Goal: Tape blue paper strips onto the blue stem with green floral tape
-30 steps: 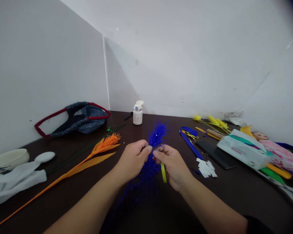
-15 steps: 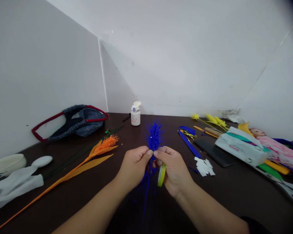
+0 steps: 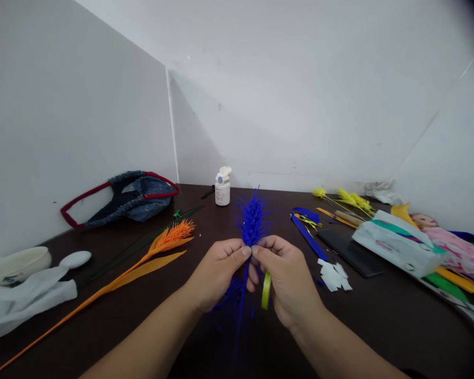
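A blue artificial wheat ear [image 3: 254,218] stands upright between my hands, its thin stem [image 3: 243,295] running down toward me. My left hand [image 3: 221,268] pinches it just below the spiky head. At the same spot the thumb and forefinger of my right hand [image 3: 290,273] are closed on the stem. A narrow yellow-green roll of tape [image 3: 266,290] hangs at the fingers of my right hand; whether a strip of it runs to the stem is hidden. Beneath my hands lie blurred blue scraps [image 3: 231,295] on the dark table.
On the left are an orange artificial wheat stalk [image 3: 142,258], a denim bag [image 3: 142,197], a bowl [image 3: 21,266] and white cloth [image 3: 43,289]. A white bottle [image 3: 222,189] stands behind. To the right lie blue strips [image 3: 310,237], white scraps [image 3: 334,275], a black phone-like slab [image 3: 351,251], a tissue pack [image 3: 397,245] and a doll [image 3: 454,242].
The whole view has shifted slightly, so things sit a little further right. Both hands keep their pinch below the wheat head, and the tape roll has turned more edge-on.
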`<state>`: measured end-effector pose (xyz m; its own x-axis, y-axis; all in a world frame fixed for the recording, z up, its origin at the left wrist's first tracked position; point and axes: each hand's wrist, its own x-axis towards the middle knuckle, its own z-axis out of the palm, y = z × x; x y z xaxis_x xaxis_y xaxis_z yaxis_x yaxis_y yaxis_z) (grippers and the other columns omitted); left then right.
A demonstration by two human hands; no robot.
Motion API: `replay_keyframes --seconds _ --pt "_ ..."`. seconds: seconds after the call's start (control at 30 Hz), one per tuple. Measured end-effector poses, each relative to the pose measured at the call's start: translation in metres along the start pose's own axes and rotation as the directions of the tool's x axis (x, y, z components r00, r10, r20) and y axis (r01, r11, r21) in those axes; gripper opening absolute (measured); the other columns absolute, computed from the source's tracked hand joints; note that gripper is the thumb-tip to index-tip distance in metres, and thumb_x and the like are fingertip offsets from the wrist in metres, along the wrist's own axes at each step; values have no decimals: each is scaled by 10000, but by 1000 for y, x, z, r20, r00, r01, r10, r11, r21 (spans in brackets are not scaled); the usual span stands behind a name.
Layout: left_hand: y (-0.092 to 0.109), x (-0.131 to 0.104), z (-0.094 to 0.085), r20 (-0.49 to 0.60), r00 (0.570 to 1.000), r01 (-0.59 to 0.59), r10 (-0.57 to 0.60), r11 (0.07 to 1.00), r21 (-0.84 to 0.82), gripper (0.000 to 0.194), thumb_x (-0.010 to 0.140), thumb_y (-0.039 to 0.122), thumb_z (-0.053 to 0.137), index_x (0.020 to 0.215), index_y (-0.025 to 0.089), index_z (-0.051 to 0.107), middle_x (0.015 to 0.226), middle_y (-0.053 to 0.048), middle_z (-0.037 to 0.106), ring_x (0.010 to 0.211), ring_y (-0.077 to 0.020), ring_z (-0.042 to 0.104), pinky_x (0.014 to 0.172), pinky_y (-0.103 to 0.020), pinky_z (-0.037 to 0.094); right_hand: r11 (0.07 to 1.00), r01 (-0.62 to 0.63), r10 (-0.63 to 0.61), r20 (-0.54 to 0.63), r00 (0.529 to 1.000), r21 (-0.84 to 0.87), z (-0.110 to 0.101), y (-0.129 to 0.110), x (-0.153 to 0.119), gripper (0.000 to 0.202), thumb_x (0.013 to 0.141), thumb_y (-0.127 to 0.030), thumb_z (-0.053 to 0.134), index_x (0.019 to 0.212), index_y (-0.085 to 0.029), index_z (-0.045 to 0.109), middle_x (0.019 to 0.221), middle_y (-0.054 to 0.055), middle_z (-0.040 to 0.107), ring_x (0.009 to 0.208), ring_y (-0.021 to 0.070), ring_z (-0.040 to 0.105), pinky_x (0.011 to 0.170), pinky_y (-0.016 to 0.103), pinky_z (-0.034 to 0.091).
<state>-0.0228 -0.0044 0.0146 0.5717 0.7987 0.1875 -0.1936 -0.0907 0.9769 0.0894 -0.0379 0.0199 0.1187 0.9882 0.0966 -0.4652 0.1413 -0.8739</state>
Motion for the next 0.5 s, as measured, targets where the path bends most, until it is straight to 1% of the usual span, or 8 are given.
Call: replay_keyframes --seconds 0.07,0.13,0.23,0.3,0.37,0.5 --pt "-1 0 0 4 1000 -4 4 999 -39 281 858 320 453 665 137 546 550 -25 609 466 -116 546 505 -235 408 1000 6 -6 -11 1000 -10 0 -1 1 148 675 -173 616 591 -184 495 378 -89 447 289 79 420 306 202 338" --pt "-1 0 0 -1 1000 -21 21 999 -43 273 860 315 445 676 140 546 568 -25 612 485 -128 557 521 -252 422 999 8 -9 -30 1000 -36 0 -1 2 154 668 -176 623 589 -184 491 370 -92 437 291 74 402 306 201 345" --pt "1 -1 0 -22 999 -46 47 998 54 287 859 334 457 667 138 544 587 -23 609 513 -126 561 536 -249 429 996 8 -15 -77 997 -88 0 0 3 145 647 -155 624 596 -185 492 365 -89 444 297 75 395 306 203 355" --pt "1 -1 1 -32 999 -30 34 994 101 295 852 355 475 663 136 538 570 -15 599 498 -112 548 510 -228 413 995 15 -24 -89 996 -95 1 1 2 140 635 -127 612 607 -189 490 365 -92 448 292 80 400 304 207 357" --pt "0 -1 2 -47 999 -4 8 996 86 306 846 371 483 651 139 525 522 -3 578 442 -94 513 458 -207 381 997 26 -30 -63 998 -76 2 2 1 144 646 -114 595 609 -193 481 370 -92 453 285 84 408 310 211 358" --pt "-3 1 1 -73 997 6 -7 1000 -21 304 838 376 488 648 141 522 466 19 541 350 -66 436 384 -187 326 1000 11 -12 51 999 7 2 0 -1 163 710 -157 591 606 -187 468 402 -74 488 310 78 440 368 211 371"
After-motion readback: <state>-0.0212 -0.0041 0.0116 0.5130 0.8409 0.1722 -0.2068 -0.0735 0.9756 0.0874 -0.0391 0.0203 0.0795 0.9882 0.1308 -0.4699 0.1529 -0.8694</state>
